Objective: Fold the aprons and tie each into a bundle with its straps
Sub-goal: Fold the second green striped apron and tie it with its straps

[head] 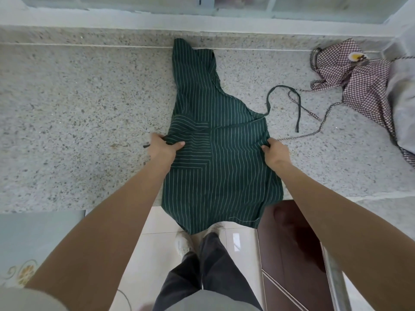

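Speckled grey stone, the countertop (89, 104) runs wide in front of me in the head view, and the green pinstriped apron (215, 140) lies on it lengthwise, folded narrow, its bib end reaching the raised back ledge and its hem hanging over the near edge toward the floor. My left hand (162, 149) grips the apron's left edge at about waist height, thumb lying on top of the cloth and fingers curled underneath, with a dark strap end (147, 145) poking out just beside my knuckles. My right hand (276, 152) pinches the right edge at the same height, fingers curled round a small gather of fabric. The other green strap (283, 95) loops out loosely to the right across the stone.

Well over to the right sits a crumpled checked apron (357, 81), maroon and white, its thin checked ties (314, 131) trailing toward the green strap and crossing it. A grey cloth (402, 104) lies against the checked one at the far right. Below the counter edge I see pale floor tiles (157, 225), my dark trousers (208, 270) and one white shoe (183, 244).
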Available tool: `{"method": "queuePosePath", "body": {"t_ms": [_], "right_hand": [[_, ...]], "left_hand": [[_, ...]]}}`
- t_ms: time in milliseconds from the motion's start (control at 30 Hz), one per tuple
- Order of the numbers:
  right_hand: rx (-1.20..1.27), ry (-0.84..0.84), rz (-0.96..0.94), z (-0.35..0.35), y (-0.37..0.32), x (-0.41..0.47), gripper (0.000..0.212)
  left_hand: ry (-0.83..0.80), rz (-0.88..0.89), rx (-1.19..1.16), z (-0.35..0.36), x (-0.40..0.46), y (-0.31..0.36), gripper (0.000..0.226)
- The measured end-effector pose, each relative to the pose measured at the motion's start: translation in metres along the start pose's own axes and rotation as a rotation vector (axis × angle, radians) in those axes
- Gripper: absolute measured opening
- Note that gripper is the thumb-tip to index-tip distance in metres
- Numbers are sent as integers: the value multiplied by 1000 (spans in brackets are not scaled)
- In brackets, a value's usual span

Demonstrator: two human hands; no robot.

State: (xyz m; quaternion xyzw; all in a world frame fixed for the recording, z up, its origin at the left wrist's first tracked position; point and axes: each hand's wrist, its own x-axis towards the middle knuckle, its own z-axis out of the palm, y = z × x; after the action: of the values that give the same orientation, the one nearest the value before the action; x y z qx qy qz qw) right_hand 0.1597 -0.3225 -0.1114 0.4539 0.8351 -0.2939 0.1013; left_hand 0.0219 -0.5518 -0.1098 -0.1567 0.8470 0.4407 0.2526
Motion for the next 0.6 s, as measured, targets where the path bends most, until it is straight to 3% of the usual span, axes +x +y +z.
{"method": "queuePosePath", "body": {"t_ms": [267,367,500,600], "right_hand": [[94,33,-18,-5,0,0,32],[263,-37,74,-5,8,-6,46],[331,-124,168,-1,25,-18,33],[323,-96,123,1,24,-24,29]], "left_hand": [[117,126,94,0,4,-8,24],[171,186,192,0,0,-6,22],[143,197,219,2,-12,-3,25],[103,166,188,4,-20,-2,32]]}}
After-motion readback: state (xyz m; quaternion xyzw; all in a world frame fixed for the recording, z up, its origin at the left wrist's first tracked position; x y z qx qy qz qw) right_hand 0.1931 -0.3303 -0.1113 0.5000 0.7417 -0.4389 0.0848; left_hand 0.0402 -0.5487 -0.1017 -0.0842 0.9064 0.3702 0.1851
